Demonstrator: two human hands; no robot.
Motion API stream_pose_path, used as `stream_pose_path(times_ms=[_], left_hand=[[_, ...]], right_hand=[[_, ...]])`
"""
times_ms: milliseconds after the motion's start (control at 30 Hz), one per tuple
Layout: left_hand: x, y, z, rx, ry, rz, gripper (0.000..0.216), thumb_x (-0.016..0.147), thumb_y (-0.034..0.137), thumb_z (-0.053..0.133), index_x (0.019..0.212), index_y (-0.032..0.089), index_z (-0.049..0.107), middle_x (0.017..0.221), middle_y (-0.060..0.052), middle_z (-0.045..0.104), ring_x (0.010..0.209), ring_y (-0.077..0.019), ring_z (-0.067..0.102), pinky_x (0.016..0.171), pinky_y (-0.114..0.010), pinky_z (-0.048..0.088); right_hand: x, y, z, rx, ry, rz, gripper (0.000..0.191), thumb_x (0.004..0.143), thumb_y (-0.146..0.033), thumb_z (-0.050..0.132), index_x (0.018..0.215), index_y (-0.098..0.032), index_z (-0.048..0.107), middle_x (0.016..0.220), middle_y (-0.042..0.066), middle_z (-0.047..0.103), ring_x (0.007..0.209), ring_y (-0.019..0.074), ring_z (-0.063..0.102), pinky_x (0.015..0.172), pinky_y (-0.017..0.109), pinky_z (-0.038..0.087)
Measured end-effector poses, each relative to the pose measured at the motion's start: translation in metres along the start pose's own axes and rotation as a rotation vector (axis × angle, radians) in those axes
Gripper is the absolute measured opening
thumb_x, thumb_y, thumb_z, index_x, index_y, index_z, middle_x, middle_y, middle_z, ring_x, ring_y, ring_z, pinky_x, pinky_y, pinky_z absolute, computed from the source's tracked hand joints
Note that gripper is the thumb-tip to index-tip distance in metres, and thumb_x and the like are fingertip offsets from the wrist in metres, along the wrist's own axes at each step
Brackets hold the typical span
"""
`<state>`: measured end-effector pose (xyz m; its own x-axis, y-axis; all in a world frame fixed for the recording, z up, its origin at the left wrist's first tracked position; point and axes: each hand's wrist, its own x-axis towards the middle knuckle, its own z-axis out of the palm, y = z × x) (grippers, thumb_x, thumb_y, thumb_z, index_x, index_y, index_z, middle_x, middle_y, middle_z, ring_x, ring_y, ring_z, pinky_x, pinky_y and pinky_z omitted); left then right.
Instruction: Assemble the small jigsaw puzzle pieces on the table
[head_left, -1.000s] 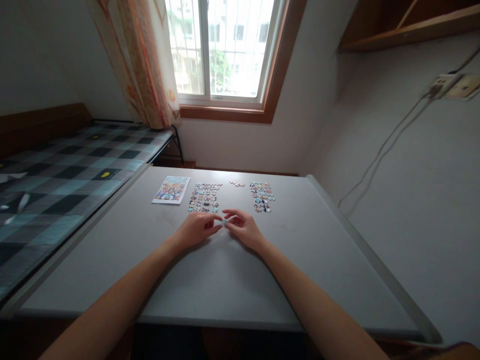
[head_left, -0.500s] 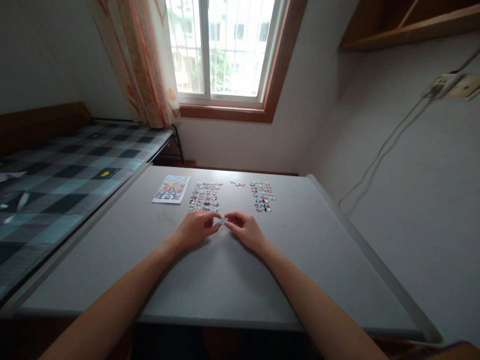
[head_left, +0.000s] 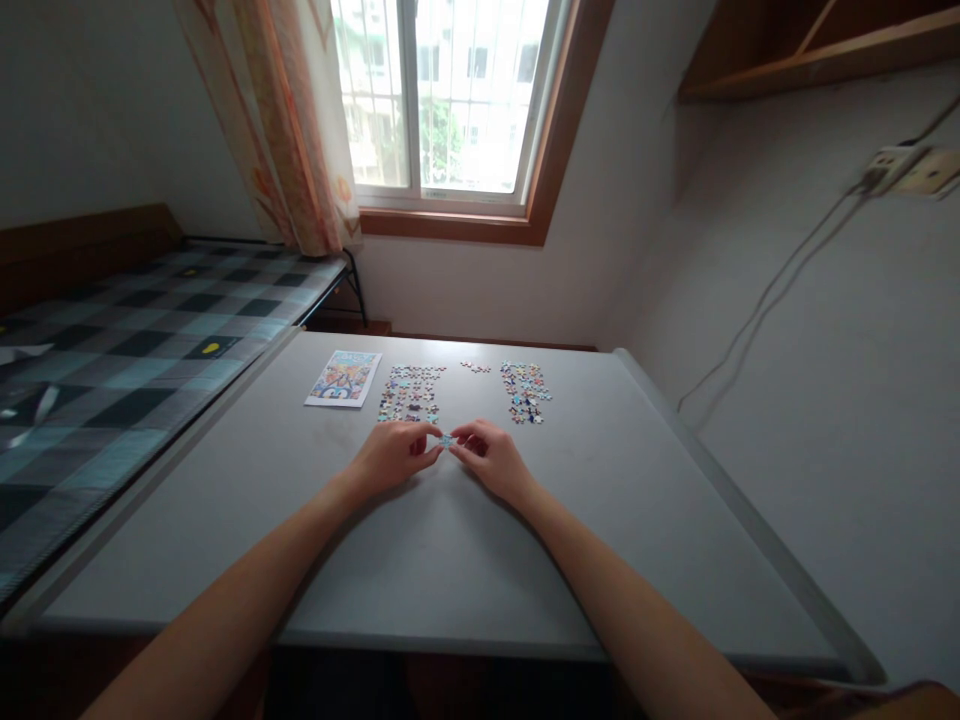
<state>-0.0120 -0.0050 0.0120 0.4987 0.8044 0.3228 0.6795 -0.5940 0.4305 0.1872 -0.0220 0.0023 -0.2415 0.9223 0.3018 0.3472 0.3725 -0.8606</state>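
Note:
Both my hands meet over the middle of the grey table. My left hand and my right hand each pinch a small light-blue puzzle piece held between their fingertips, just above the tabletop. Beyond the hands lie two sorted patches of loose puzzle pieces, a left patch and a right patch, with a few stray pieces between them at the back. A colourful reference picture card lies flat to the left of the pieces.
A bed with a checked blue cover runs along the table's left edge. The window and a curtain are behind. A white wall with a cable and socket stands close on the right.
My hands have drawn slightly closer together and shifted a little towards the far side, still pinching the small piece. Everything else on the table is as before.

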Motion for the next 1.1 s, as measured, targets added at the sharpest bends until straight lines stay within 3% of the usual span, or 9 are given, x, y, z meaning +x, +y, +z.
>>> stream_pose_path(times_ms=[667,867,1100], left_hand=[[0.0008,0.002,-0.0023,0.027,-0.007,-0.027,0.029,0.085,0.04,0.053,0.104,0.023,0.067,0.06,0.003,0.06,0.052,-0.0086,0.049,0.056,-0.02,0.035],[0.0009,0.0019,-0.0028,0.033,0.014,-0.053,0.027,0.082,0.043,0.055,0.087,0.021,0.069,0.062,0.002,0.062,0.054,-0.0093,0.051,0.056,-0.021,0.035],[0.0016,0.0012,-0.0002,0.057,-0.025,-0.037,0.029,0.08,0.044,0.059,0.093,0.022,0.071,0.061,0.002,0.063,0.053,-0.0095,0.052,0.056,-0.021,0.037]], right_hand=[[-0.0007,-0.0004,0.0001,-0.053,0.054,-0.015,0.011,0.076,-0.027,0.063,0.082,-0.018,0.065,0.071,0.0,0.056,0.062,0.0115,0.051,0.061,0.025,0.043],[-0.0001,-0.0003,-0.0017,-0.078,0.109,0.012,0.012,0.076,-0.028,0.064,0.082,-0.018,0.065,0.07,0.001,0.057,0.061,0.0116,0.051,0.06,0.025,0.044],[-0.0008,-0.0014,-0.0009,-0.104,0.076,0.003,0.012,0.076,-0.027,0.064,0.082,-0.017,0.065,0.071,0.0,0.057,0.061,0.0105,0.051,0.061,0.024,0.043]])
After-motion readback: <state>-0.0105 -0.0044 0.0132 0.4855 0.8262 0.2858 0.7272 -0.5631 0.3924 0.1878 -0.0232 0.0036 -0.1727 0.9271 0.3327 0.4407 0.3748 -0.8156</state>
